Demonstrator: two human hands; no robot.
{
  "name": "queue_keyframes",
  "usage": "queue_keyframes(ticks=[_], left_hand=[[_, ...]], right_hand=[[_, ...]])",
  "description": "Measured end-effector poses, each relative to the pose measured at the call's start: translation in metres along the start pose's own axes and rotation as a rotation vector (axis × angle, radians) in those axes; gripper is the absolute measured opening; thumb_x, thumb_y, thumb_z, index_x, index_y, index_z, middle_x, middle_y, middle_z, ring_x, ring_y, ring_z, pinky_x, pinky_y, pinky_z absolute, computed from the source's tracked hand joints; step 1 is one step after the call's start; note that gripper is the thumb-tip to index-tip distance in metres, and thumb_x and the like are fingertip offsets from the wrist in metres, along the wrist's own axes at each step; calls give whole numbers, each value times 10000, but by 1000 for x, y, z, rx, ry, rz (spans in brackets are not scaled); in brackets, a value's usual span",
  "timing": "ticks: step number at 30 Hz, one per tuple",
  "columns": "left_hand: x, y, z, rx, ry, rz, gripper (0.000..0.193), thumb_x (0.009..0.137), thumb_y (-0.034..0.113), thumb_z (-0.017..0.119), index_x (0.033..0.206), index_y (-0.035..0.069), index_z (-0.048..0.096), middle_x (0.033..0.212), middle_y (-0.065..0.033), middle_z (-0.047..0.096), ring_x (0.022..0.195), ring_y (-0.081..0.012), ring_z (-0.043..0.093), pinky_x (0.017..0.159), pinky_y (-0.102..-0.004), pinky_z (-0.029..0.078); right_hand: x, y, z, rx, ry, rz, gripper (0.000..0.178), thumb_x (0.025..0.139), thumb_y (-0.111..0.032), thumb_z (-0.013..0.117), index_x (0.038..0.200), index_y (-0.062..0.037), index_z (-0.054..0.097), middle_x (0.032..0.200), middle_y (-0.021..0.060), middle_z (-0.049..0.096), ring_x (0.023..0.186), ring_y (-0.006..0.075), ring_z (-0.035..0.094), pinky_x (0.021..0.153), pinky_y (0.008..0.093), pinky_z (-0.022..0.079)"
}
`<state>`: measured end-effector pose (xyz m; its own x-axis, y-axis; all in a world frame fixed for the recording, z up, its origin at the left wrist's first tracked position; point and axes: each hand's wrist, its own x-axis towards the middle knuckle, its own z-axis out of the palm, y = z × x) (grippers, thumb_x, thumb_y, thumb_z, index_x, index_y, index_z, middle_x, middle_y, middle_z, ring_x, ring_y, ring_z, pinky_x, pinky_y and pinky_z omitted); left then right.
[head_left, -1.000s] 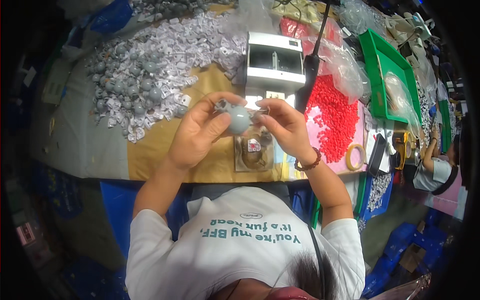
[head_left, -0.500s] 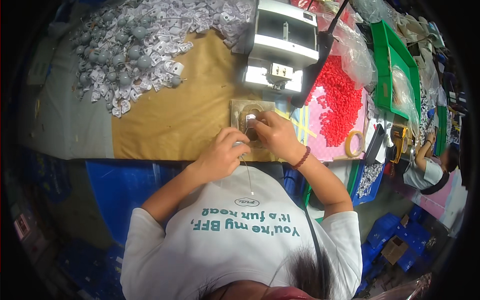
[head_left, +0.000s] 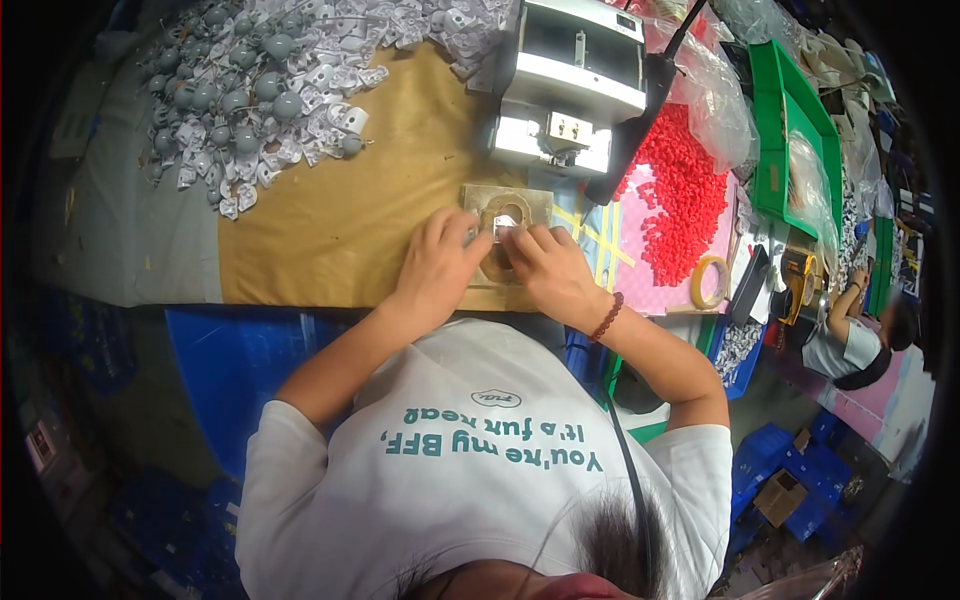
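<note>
A square fixture block (head_left: 539, 200) with a rounded recess sits at the table's front edge, and both my hands are over it. Fingers bent, my left hand (head_left: 440, 258) lies along the block's left side and pinches a grey round part (head_left: 470, 236), mostly covered by the fingers. From the right, my right hand (head_left: 556, 268) is closed with its fingertips on a small white plastic piece (head_left: 504, 224) at the recess. The thin wire of the grey part is hidden now.
Behind the block stands a white machine (head_left: 570, 90). White plastic pieces and grey balls (head_left: 285, 106) are heaped at the far left. Right of the machine lie red parts (head_left: 685, 190), a tape roll (head_left: 709, 281) and a green crate (head_left: 770, 170). Another person (head_left: 848, 340) sits far right.
My left hand has moved forward and up beside the block, bringing the grey part along; its dangling wire has gone from sight. My right hand stays at the recess with the white piece.
</note>
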<state>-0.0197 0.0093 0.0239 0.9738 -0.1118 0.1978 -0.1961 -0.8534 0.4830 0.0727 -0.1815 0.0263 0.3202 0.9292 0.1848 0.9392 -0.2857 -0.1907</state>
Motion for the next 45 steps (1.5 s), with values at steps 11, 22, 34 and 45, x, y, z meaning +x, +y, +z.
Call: queue_keyframes(ticks=[11, 22, 34, 45], left_hand=[[-1, 1, 24, 110, -12, 93, 442, 813, 52, 566, 1252, 54, 615, 1311, -178, 557, 1228, -322, 515, 998, -449, 417], [3, -1, 22, 73, 14, 122, 392, 817, 61, 576, 1202, 57, 650, 1266, -177, 583, 1195, -326, 547, 969, -435, 442], [5, -4, 21, 48, 30, 131, 352, 812, 82, 582, 1152, 60, 669, 1243, -178, 594, 1184, -318, 555, 934, -419, 457], [6, -7, 23, 11, 32, 126, 291, 756, 58, 665, 1047, 46, 676, 1225, -178, 602, 1185, -323, 559, 942, -430, 466]], right_hand=[[-46, 42, -25, 743, 112, 486, 350, 787, 8, 709, 1126, -34, 630, 1176, 177, 630, 1160, 374, 567, 980, 414, 469], [-31, 32, 5, 1437, 251, 1104, 166, 904, -50, 652, 1051, -50, 575, 768, -7, 527, 610, 82, 485, 568, 251, 406], [-10, 38, 9, 1862, 215, 857, 332, 863, -36, 735, 1180, -23, 636, 911, -7, 645, 676, 55, 534, 598, 204, 431], [3, 21, 30, 714, 228, 668, 305, 759, -228, 849, 859, 10, 687, 707, 85, 657, 561, 153, 602, 518, 274, 478]])
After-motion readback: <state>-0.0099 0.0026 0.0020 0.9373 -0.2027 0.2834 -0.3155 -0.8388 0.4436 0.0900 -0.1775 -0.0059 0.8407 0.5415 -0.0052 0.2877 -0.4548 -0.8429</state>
